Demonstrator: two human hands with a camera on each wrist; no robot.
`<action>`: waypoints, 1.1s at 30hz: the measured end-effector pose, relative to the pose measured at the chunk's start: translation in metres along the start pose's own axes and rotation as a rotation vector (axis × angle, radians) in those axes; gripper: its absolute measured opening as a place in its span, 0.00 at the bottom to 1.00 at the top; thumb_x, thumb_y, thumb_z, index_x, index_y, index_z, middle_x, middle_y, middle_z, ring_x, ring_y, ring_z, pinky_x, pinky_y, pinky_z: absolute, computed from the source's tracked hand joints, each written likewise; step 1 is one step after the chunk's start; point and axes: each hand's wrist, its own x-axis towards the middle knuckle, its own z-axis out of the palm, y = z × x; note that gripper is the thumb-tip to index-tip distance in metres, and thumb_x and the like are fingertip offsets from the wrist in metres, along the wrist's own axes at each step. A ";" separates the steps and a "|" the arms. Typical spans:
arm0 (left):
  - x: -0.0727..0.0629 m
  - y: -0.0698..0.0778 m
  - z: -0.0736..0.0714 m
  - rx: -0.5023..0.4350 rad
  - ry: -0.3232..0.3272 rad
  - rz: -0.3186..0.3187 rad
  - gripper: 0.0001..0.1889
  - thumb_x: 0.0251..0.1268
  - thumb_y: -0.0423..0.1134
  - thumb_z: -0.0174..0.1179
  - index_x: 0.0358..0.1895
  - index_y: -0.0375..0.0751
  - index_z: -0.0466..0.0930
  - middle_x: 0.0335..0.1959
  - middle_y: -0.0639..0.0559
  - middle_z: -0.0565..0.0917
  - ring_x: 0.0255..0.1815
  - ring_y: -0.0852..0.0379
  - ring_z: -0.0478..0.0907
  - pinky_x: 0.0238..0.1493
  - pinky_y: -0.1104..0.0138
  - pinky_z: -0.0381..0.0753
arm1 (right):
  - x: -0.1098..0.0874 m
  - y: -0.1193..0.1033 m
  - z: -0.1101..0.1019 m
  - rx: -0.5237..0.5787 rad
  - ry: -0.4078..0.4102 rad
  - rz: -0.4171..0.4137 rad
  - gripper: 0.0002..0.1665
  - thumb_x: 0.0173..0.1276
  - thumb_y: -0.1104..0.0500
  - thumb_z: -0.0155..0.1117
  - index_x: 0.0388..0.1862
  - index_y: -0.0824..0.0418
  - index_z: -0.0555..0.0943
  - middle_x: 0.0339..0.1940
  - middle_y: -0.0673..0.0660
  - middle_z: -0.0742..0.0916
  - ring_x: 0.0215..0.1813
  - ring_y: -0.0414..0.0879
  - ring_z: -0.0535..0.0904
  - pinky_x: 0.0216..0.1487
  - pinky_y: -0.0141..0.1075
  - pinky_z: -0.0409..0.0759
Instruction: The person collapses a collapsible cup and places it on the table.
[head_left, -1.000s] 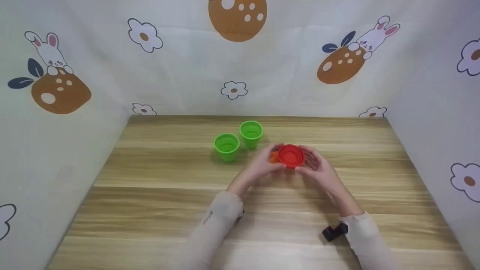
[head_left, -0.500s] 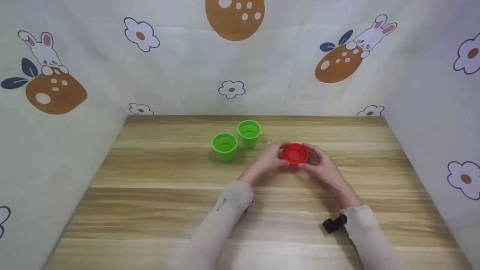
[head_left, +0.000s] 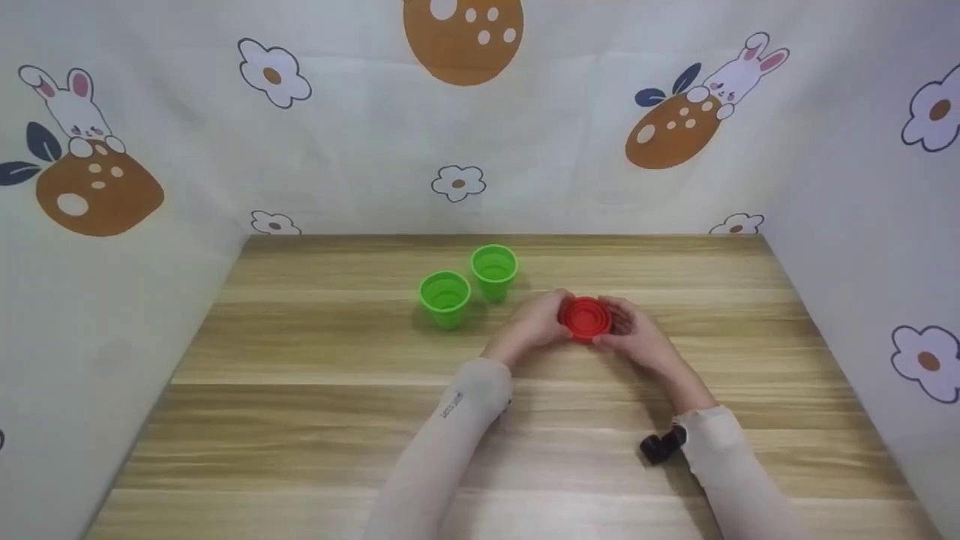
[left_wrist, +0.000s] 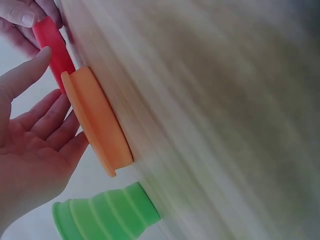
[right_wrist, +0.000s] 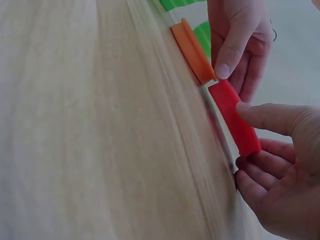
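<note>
Red flattened cup (head_left: 586, 319), just beside orange cup (left_wrist: 102, 122); fingers of left hand (head_left: 540, 321) and right hand (head_left: 637, 337) partly closed, pinching its opposite edges; uneven pull could loosen one grip, knocking orange cup

Outside left fingers (left_wrist: 50, 120): orange disc (left_wrist: 102, 125) just beside, green cups (head_left: 445, 307) beyond, way blocked | Outside right fingers (right_wrist: 270, 165): I can pass over bare tabletop (head_left: 739, 337) | Between both sets: narrow gap under red disc (right_wrist: 234, 120) (tight, I'd say).
</note>
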 end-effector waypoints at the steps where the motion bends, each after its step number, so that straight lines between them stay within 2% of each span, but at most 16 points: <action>1: 0.001 0.000 0.000 0.014 0.002 0.003 0.27 0.57 0.35 0.70 0.62 0.42 0.76 0.55 0.48 0.85 0.58 0.52 0.80 0.64 0.62 0.78 | 0.000 -0.001 0.000 -0.014 -0.007 0.008 0.42 0.60 0.74 0.66 0.72 0.76 0.61 0.72 0.75 0.70 0.75 0.67 0.64 0.77 0.55 0.61; 7: 0.002 0.000 0.001 0.082 0.015 -0.024 0.26 0.56 0.36 0.71 0.60 0.43 0.78 0.53 0.49 0.86 0.56 0.52 0.81 0.61 0.62 0.79 | 0.001 -0.007 0.002 -0.084 -0.030 0.030 0.41 0.60 0.73 0.68 0.72 0.75 0.63 0.71 0.74 0.72 0.75 0.66 0.66 0.77 0.55 0.63; 15: 0.003 0.004 0.000 0.042 0.010 -0.064 0.26 0.53 0.35 0.72 0.59 0.45 0.79 0.52 0.50 0.86 0.55 0.53 0.82 0.60 0.63 0.80 | 0.003 -0.013 0.000 -0.193 -0.032 0.057 0.41 0.58 0.71 0.70 0.70 0.73 0.66 0.69 0.73 0.74 0.73 0.65 0.68 0.76 0.54 0.65; 25: 0.005 0.009 -0.002 0.019 -0.012 -0.118 0.25 0.52 0.33 0.73 0.56 0.46 0.80 0.48 0.51 0.86 0.51 0.54 0.82 0.55 0.64 0.81 | 0.004 -0.013 -0.002 -0.201 -0.038 0.040 0.39 0.60 0.71 0.70 0.69 0.75 0.66 0.68 0.74 0.75 0.72 0.66 0.69 0.75 0.54 0.66; 33: 0.005 0.009 -0.002 0.018 -0.008 -0.122 0.25 0.53 0.33 0.72 0.56 0.46 0.79 0.48 0.51 0.86 0.51 0.53 0.82 0.55 0.64 0.82 | 0.004 -0.015 -0.004 -0.199 -0.048 0.063 0.40 0.59 0.70 0.71 0.70 0.73 0.66 0.69 0.73 0.74 0.73 0.65 0.68 0.76 0.54 0.66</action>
